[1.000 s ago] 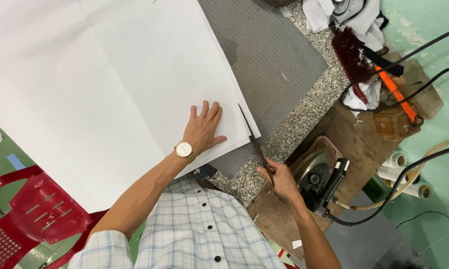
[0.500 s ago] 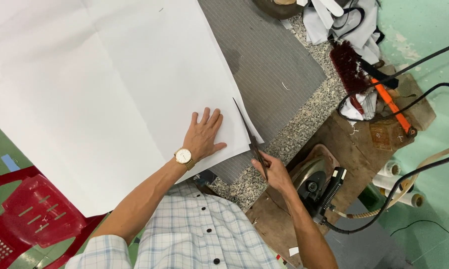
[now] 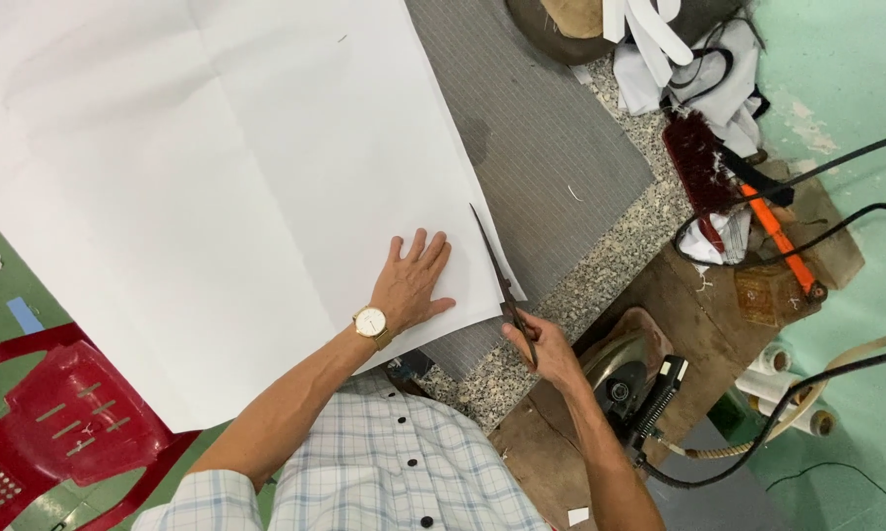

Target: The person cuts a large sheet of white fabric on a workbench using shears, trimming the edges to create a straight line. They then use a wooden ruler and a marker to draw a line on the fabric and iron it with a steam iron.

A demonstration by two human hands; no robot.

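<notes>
**Scissors at the paper's edge, left hand bracing**

Since the earlier frames, both hands sit slightly lower in view; their grip looks unchanged. Left hand, fingers spread open, presses flat on the white paper sheet, holding nothing. Right hand is closed around the scissors, blades along the paper edge just beside the left hand. Judgement: keep the paper taut and the blades following the edge. Underneath lies grey striped fabric on a speckled stone table; an iron sits beyond the right hand, a red plastic chair behind the left arm.

Single head-worn camera, looked steeply down from above the person's chest, close over the bench, forearms reaching forward into frame
</notes>
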